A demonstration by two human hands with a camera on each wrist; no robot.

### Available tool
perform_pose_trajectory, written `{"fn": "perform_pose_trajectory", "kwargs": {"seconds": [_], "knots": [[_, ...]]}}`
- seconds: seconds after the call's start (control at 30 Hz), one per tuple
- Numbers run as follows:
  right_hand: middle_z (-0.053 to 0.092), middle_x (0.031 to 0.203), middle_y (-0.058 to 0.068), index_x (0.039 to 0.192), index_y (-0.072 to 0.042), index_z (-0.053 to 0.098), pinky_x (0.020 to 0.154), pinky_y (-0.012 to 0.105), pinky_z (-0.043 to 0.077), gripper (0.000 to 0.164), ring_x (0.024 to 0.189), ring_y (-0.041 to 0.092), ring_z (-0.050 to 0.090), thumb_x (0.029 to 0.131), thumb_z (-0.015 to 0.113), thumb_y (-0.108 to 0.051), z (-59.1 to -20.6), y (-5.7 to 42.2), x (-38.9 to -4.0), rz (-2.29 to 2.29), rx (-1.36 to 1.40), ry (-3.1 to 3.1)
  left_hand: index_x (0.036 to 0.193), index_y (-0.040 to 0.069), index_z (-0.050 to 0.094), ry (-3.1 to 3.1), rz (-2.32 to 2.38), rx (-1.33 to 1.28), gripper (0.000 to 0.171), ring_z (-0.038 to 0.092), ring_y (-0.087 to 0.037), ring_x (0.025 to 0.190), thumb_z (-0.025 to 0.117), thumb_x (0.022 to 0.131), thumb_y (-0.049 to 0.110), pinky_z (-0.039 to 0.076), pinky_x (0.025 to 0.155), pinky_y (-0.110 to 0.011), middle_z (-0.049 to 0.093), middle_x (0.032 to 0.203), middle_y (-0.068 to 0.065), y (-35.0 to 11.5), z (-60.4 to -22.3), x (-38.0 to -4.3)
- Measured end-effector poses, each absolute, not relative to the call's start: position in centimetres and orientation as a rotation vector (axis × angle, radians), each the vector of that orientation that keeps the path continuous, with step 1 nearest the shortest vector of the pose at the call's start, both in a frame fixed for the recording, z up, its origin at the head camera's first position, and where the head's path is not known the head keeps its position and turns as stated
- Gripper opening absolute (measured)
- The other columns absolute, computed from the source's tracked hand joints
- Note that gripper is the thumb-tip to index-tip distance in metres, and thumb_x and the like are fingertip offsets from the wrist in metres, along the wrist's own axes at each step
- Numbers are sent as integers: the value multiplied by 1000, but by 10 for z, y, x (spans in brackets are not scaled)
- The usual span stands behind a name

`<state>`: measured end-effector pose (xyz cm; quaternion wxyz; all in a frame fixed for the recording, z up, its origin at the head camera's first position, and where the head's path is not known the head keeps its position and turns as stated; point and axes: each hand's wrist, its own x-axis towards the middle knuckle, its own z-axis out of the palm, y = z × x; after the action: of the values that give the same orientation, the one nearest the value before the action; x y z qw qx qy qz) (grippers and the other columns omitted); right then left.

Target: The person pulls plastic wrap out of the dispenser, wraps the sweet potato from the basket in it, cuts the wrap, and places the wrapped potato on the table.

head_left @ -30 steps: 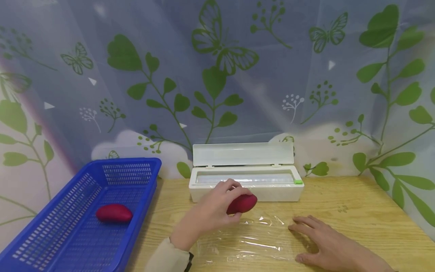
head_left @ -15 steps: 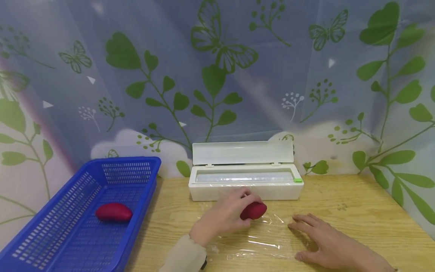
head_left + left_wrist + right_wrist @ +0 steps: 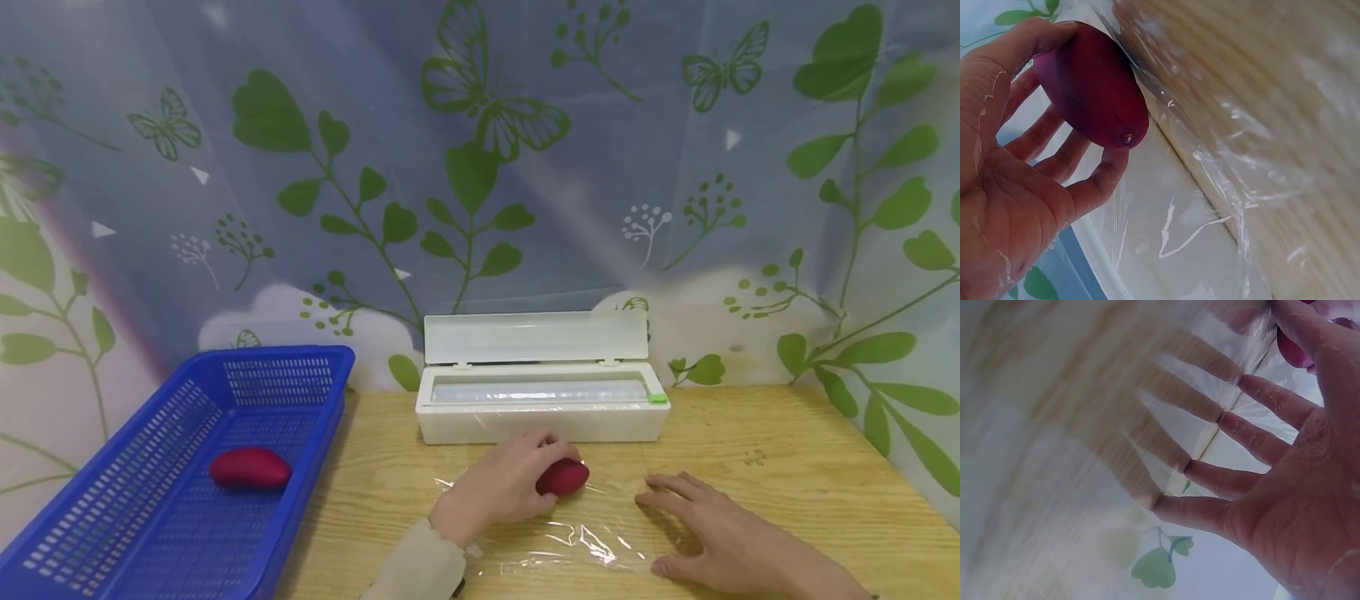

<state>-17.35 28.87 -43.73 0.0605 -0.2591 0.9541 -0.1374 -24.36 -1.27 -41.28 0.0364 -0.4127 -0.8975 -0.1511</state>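
In the head view my left hand (image 3: pixel 506 483) grips a smooth dark red oval fruit (image 3: pixel 567 477) low over a sheet of clear cling film (image 3: pixel 577 542) spread on the table. The left wrist view shows thumb and fingers curled about the fruit (image 3: pixel 1100 87), with a small stem scar at its near end. My right hand (image 3: pixel 723 533) lies at the film's right edge, its fingers spread. In the right wrist view the fingertips of that hand (image 3: pixel 1285 469) touch the shiny surface, which mirrors them. The film reaches back to a white cling film box (image 3: pixel 543 425).
The box's lid (image 3: pixel 536 337) stands up, a roll (image 3: pixel 540 392) lies inside, and a green slider (image 3: pixel 657 400) sits at its right end. A blue basket (image 3: pixel 330 417) on the left holds a second dark red fruit (image 3: pixel 250 468). A patterned curtain (image 3: pixel 525 208) hangs behind the wooden table (image 3: pixel 787 442).
My left hand has carried the fruit right and toward me, lowering it onto or close over the film. Glints on the film have shifted. The right hand has stayed in place.
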Motion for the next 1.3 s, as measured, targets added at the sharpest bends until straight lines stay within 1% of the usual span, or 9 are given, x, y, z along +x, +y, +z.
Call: {"fn": "perform_pose_trajectory", "kwargs": {"seconds": [0.23, 0.43, 0.63, 0.77, 0.83, 0.93, 1.03, 1.17, 1.3], "knots": [[51, 151, 9, 145, -18, 55, 96, 59, 52, 76, 136, 40, 50, 89, 64, -68, -437, 288, -173, -409, -819, 2927, 130, 28, 66, -2732, -408, -1283, 47, 59, -12, 108, 80, 85, 23, 53, 91, -26, 64, 124, 2, -14, -410, -242], [51, 152, 10, 145, -18, 55, 97, 60, 52, 76, 137, 41, 50, 89, 63, -69, -438, 288, -173, -388, -837, 2943, 132, 26, 65, -2723, -458, -1280, 46, 59, -12, 112, 78, 88, 28, 53, 94, -27, 64, 126, 3, -15, -407, -240], [51, 152, 9, 145, -18, 55, 98, 57, 52, 75, 136, 41, 50, 90, 62, -69, -439, 290, -173, -365, -858, 2967, 130, 27, 66, -2696, -481, -1284, 43, 59, -11, 111, 77, 88, 28, 51, 94, -28, 65, 124, 5, -18, -403, -238], [52, 152, 9, 145, -19, 55, 99, 60, 51, 77, 136, 41, 50, 88, 64, -69, -439, 290, -173, -367, -859, 2954, 130, 27, 65, -2706, -489, -1273, 41, 58, -12, 113, 75, 90, 27, 51, 97, -29, 64, 126, 4, -25, -399, -232], [52, 152, 7, 145, -22, 55, 100, 59, 51, 76, 136, 39, 51, 87, 65, -70, -439, 291, -174, -373, -843, 2940, 128, 27, 67, -2723, -496, -1267, 38, 59, -12, 112, 75, 90, 27, 52, 97, -28, 65, 125, 4, -31, -395, -227], [53, 151, 5, 144, -25, 56, 101, 57, 52, 74, 134, 37, 54, 84, 70, -67, -438, 294, -173, -395, -828, 2939, 117, 25, 71, -2772, -520, -1281, 29, 60, -7, 97, 77, 89, 25, 52, 88, -21, 67, 113, 6, -43, -391, -218], [55, 150, 4, 142, -28, 57, 101, 55, 53, 73, 131, 35, 57, 82, 73, -65, -436, 297, -172, -413, -812, 2959, 106, 24, 73, -2883, -514, -1295, 20, 55, 0, 84, 80, 86, 25, 49, 77, -15, 65, 98, 11, -56, -389, -209], [56, 145, 4, 135, -31, 61, 94, 45, 57, 66, 122, 30, 62, 80, 75, -65, -434, 301, -170, -450, -844, 2994, 93, 29, 71, -3055, -423, -1249, 22, 48, 2, 76, 83, 76, 23, 44, 69, -16, 56, 86, 15, -77, -390, -198], [56, 127, -7, 116, -35, 65, 80, 28, 55, 42, 103, 10, 60, 82, 79, -56, -435, 303, -171, -555, -984, 2984, 87, 28, 69, -3104, -368, -1216, 28, 46, 2, 75, 83, 66, 17, 44, 68, -17, 53, 83, 16, -98, -394, -189]]}}
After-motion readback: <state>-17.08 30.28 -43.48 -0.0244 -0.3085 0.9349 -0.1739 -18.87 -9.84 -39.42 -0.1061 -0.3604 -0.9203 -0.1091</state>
